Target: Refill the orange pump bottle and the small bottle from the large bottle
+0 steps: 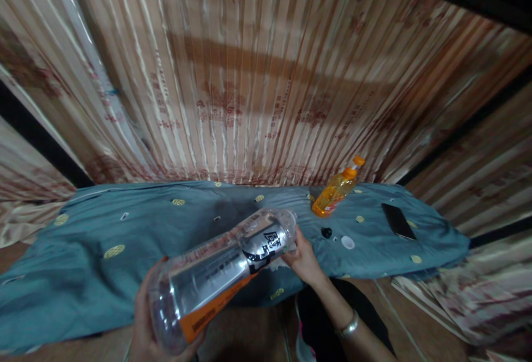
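Note:
A large clear plastic bottle (220, 273) with a silver, black and orange label lies tilted between my two hands. My left hand (152, 317) is wrapped round its base at the lower left. Higher up on the right, my right hand (302, 258) grips the bottle near its neck, which shows no cap. A small black cap (326, 233) and a white round disc (348, 242) rest on the blue-green cloth just beyond my right hand. Behind them stands a pump bottle (332, 193) of orange liquid with an orange top.
The blue-green cloth (145, 234) with yellow patterns covers a low, long surface ahead. A dark phone (398, 220) lies at its right end. Pleated patterned curtains (249, 74) hang behind and at both sides. Tiled floor (245, 329) shows below the front edge.

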`<state>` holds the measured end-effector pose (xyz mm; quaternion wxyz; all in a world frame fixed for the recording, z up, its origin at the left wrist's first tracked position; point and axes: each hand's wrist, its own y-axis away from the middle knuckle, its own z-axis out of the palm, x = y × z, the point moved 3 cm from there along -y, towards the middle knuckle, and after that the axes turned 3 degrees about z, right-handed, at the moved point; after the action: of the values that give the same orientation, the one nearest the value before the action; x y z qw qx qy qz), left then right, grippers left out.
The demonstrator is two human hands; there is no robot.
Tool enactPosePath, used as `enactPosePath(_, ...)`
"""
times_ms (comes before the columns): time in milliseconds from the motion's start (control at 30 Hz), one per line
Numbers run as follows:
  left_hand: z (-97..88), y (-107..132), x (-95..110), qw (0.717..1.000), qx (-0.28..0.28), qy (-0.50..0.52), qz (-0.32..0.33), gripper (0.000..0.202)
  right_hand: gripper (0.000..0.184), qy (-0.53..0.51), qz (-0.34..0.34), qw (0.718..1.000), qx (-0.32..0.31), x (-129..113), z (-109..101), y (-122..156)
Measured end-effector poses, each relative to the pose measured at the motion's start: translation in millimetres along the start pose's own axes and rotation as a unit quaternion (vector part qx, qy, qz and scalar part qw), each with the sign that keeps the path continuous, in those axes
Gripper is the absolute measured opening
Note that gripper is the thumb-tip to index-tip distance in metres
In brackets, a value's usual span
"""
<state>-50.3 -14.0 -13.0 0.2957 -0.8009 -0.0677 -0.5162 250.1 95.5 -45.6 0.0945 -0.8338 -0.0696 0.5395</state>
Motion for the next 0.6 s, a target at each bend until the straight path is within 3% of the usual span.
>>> enactPosePath(200,-0.8,-0.6,20.1,0.998,0.021,0.047,-0.048,0.094,0.060,0.000,0.003,1.000,-0.003,-1.6,0.1,0.3)
enactPosePath(300,-3.2,-2.6,16.1,0.998,0.008,0.040,-0.040,0.091,0.062,0.005,0.009,1.000,-0.004,-1.8,-0.3,0.4)
enactPosePath(367,-2.6,-3.4,10.7,0.998,-0.046,0.034,-0.023,0.092,0.061,0.008,0.010,1.000,-0.005,-2.1,-0.5,0.4)
enactPosePath(467,-7.7,-3.4,4.4,1.000,-0.005,0.020,-0.007,0.095,0.058,0.001,0.008,1.000,-0.008,-2.8,-0.6,0.2)
enactPosePath(600,-6.2,-3.7,-1.3,0.999,-0.044,0.011,0.014,0.094,0.061,0.004,0.011,1.000,-0.006,-1.5,-0.2,0.0)
